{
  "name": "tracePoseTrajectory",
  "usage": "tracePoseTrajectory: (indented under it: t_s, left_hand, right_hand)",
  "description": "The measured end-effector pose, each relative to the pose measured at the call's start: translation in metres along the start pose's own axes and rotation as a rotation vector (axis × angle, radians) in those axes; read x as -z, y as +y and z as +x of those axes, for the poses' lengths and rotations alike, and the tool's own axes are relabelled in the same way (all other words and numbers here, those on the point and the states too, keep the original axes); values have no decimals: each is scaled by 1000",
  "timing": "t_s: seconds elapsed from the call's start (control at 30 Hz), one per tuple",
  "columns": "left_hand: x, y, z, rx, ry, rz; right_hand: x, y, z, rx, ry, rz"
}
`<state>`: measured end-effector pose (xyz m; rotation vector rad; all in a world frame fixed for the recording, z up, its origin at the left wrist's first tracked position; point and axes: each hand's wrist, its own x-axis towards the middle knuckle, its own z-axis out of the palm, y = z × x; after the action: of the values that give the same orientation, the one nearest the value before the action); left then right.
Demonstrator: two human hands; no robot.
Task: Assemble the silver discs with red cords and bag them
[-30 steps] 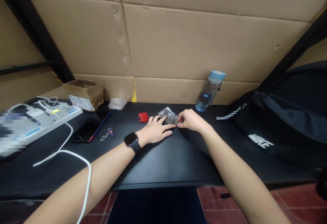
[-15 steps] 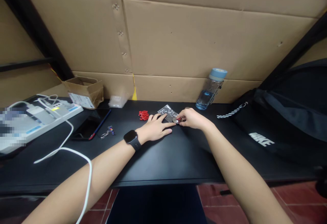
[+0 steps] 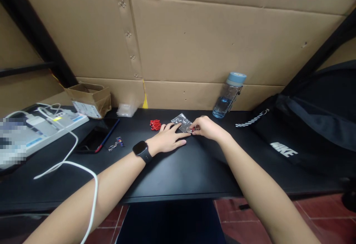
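Note:
A small clear plastic bag [image 3: 181, 121] lies flat on the black table. My left hand [image 3: 166, 138] rests palm down with fingers spread, its fingertips on the bag's near edge. At the bag's right end, my right hand [image 3: 205, 128] has thumb and fingers pinched together. Between them shows a bit of a small red and silvery item [image 3: 193, 129], mostly hidden by the fingers; whether it is inside the bag I cannot tell. Just left of the bag sits a small heap of red pieces [image 3: 155, 125], too small to make out.
A water bottle [image 3: 228, 95] stands behind my right hand, with a black bag [image 3: 303, 132] at the right. Leftward are a keychain [image 3: 116, 144], a phone [image 3: 97, 136], clear packets [image 3: 126, 110], an open carton [image 3: 91, 99] and a power strip [image 3: 36, 140]. A white cable [image 3: 96, 195] crosses my left forearm.
My right hand has shifted slightly left toward the bag, and less of the round silvery part shows beneath its fingers. My left hand stays in place on the bag.

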<state>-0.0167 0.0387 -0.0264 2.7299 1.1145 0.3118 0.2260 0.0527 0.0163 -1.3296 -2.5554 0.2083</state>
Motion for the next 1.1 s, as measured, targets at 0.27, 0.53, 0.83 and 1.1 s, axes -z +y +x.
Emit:
tracePoseTrajectory:
  t_s: [0.27, 0.53, 0.83, 1.1]
  left_hand:
    - [2, 1, 0, 5, -48, 49]
    - [2, 2, 0, 2, -30, 47]
    - [2, -3, 0, 9, -24, 34]
    - [9, -1, -3, -8, -50, 6]
  right_hand:
    - [1, -8, -2, -14, 6, 22]
    - [-16, 0, 8, -40, 133, 7]
    - [-35, 6, 16, 10, 269, 87]
    - [-36, 5, 20, -31, 360, -53]
